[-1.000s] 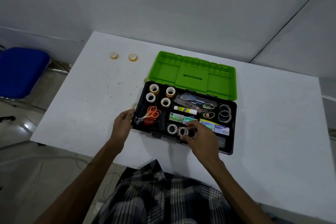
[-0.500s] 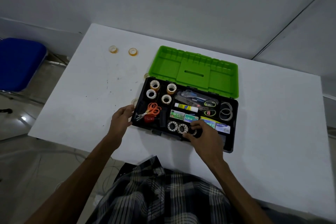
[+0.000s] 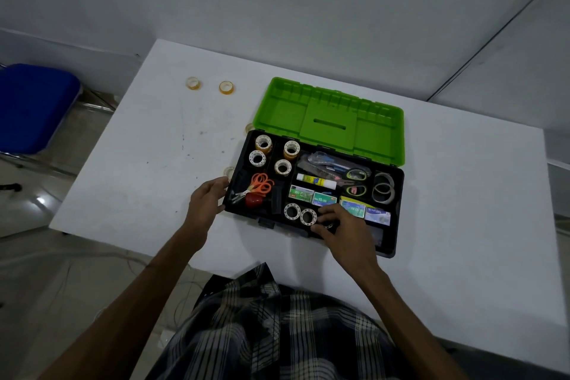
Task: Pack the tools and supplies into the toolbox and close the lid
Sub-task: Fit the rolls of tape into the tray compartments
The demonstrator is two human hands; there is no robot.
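Black toolbox (image 3: 389, 251) sits open on white surface (image 3: 462, 225), green lid (image 3: 330, 123) tilted back. Inside: four tape rolls (image 3: 263, 142) top left, three more along the front, one orange scissors (image 3: 260, 185), one glue stick (image 3: 316, 180), four staple boxes (image 3: 324, 199). Two tape rolls (image 3: 226, 87) lie loose, far left. Left hand (image 3: 208, 199) touches the box's left wall, grip relaxed. Right hand (image 3: 345, 227) pinches the third front roll.

The counter (image 3: 462, 194) lay bare right of the toolbox (image 3: 398, 210) and along its near edge. On the left, two tape rolls (image 3: 193, 83) stood far back; the raised green lid (image 3: 327, 123) (tilted open) blocked rear access.
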